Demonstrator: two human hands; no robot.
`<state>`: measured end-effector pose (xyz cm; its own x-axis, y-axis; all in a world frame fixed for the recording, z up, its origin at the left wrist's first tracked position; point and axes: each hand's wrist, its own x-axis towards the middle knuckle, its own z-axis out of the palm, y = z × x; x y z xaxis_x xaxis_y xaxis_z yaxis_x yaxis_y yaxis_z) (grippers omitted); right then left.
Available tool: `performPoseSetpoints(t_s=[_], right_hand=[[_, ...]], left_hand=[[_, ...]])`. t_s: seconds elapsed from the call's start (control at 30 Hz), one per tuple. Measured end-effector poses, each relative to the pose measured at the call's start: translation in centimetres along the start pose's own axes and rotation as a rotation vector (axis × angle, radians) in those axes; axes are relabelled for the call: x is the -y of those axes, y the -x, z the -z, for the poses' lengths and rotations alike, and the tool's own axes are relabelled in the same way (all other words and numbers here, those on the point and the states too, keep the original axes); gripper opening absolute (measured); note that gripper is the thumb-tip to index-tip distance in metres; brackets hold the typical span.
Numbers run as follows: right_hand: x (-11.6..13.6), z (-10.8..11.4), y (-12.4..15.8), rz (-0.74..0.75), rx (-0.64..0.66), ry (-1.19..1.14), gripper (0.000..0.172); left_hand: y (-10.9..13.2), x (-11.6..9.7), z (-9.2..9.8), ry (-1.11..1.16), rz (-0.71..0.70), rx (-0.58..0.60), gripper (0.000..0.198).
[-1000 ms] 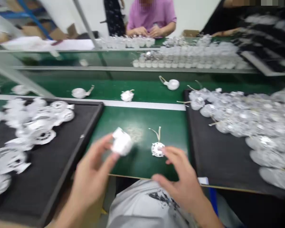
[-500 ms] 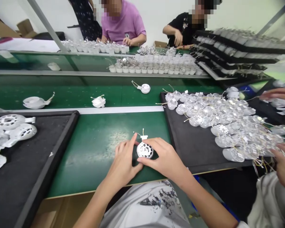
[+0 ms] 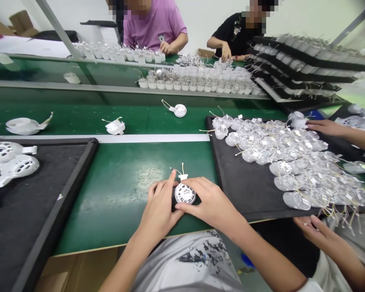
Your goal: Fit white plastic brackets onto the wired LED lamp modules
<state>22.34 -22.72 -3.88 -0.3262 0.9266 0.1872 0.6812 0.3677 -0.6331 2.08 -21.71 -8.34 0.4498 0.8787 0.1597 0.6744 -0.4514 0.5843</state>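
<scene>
A round white perforated plastic disc (image 3: pixel 185 194) with thin wires and a small white tab rising from its far side sits on the green workbench (image 3: pixel 109 194). My left hand (image 3: pixel 159 201) grips its near-left side, with the thumb up against the wires. My right hand (image 3: pixel 208 202) wraps over its right side, fingertips touching the disc. Something dark shows beneath the disc at its left, partly hidden by my fingers, and I cannot tell what it is.
A black tray (image 3: pixel 74 182) with white perforated housings lies to my left. To my right, a black tray (image 3: pixel 246 190) holds many clear domes with wires and labels, and a co-worker's hands (image 3: pixel 325 127) reach around it. Rows of white cups stand on a shelf ahead.
The white piece in my left hand one second ago is no longer separate; both hands now close around the disc. The view has steadied, and a co-worker's hand has appeared at lower right.
</scene>
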Motion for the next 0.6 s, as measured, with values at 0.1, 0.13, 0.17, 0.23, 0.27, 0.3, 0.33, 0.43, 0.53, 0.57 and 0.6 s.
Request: performPoseSetpoints(t_s=[0.1, 0.13, 0.17, 0.23, 0.27, 0.3, 0.33, 0.43, 0.53, 0.57, 0.6], right_hand=[[-0.1, -0.1, -0.2, -0.026, 0.041, 0.025, 0.050], [-0.2, -0.1, -0.3, -0.038, 0.057, 0.049, 0.050], [-0.4, -0.1, -0.4, -0.048, 0.071, 0.081, 0.049], [-0.6, -0.2, -0.5, -0.060, 0.091, 0.155, 0.050], [-0.7, -0.3, -0.5, -0.062, 0.096, 0.185, 0.052], [-0.6, -0.4, -0.4, -0.065, 0.097, 0.204, 0.054], [-0.5, -0.5, -0.3, -0.066, 0.095, 0.206, 0.055], [0.7, -1.0, 0.2, -0.042, 0.041, 0.144, 0.054], [2.0, -1.0, 0.5, 0.005, -0.103, 0.053, 0.054], [2.1, -0.6, 0.4, 0.014, -0.143, 0.042, 0.057], [1.9, 0.2, 0.2, 0.024, -0.158, 0.049, 0.060]], left_hand=[[-0.1, -0.1, -0.3, 0.000, 0.003, 0.000, 0.107], [-0.1, 0.0, -0.4, 0.003, 0.005, 0.000, 0.107], [-0.2, 0.0, -0.4, 0.008, 0.011, 0.000, 0.106], [-0.3, 0.2, -0.3, 0.033, 0.024, 0.003, 0.101], [-0.3, 0.4, -0.1, 0.062, 0.023, 0.010, 0.097], [-0.3, 0.5, 0.3, 0.108, 0.013, 0.030, 0.090], [-0.3, 0.6, 0.8, 0.172, 0.005, 0.062, 0.082], [-0.4, 0.6, 2.7, 0.411, 0.127, 0.098, 0.050], [-1.6, 0.1, 4.5, 0.644, 0.341, 0.127, 0.052], [-2.5, -0.1, 5.0, 0.694, 0.357, 0.169, 0.057], [-3.8, -0.3, 5.3, 0.712, 0.335, 0.216, 0.061]])
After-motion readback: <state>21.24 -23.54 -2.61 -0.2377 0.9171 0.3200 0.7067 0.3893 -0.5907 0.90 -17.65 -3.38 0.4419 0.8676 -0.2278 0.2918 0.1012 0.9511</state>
